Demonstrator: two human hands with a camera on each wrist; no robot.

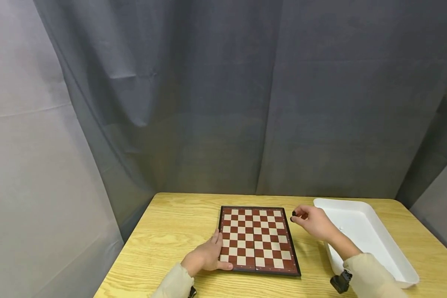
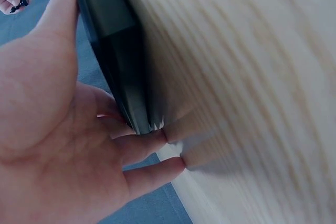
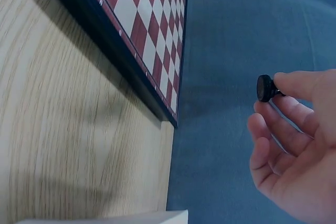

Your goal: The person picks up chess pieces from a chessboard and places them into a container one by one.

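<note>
A checkered board (image 1: 238, 237) in dark red and cream, with a black frame, lies on the wooden table. My left hand (image 1: 209, 252) rests at its left side, thumb along the near edge. In the left wrist view, the fingers (image 2: 157, 177) extend past the black frame (image 2: 118, 51) and their tips touch the tabletop. Off the board's right side, my right hand (image 1: 314, 222) pinches a small black chess piece (image 3: 265, 88) between thumb and fingertips. Its round base faces out toward the board; the thumb and fingers partly cover the rest.
To the right, a white tray (image 1: 389, 248) stands on the table, under the right forearm. A tiny white thing (image 1: 341, 228) lies inside it. Grey curtains (image 1: 216, 103) hang behind and beside the table (image 1: 164, 223).
</note>
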